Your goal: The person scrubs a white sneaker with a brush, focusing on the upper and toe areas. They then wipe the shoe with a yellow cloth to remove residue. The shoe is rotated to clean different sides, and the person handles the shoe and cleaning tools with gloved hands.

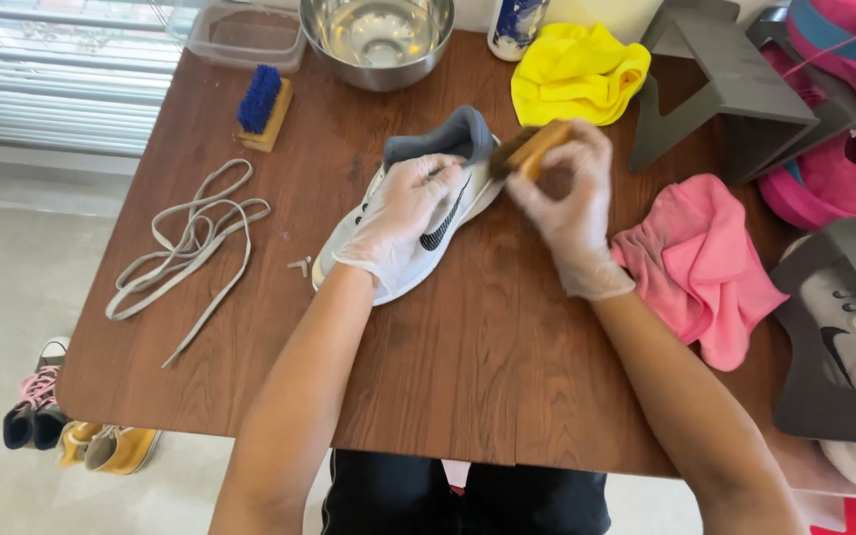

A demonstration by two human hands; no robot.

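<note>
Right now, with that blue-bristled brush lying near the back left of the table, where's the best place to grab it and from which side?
Take the blue brush by the long sides of its wooden block, coming from above. It seems to lie tilted with the blue bristles up and leftward, so a grip across the tan wood looks steadier than pinching the bristles. The plastic tub and steel bowl stand behind it, so the near side is open.

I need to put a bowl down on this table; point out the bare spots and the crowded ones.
Bare wood lies along the near table edge, between the two forearms, and between the grey laces and the white shoe. The far edge is crowded: blue brush, steel bowl, yellow cloth. The pink cloth fills the right side.
</note>
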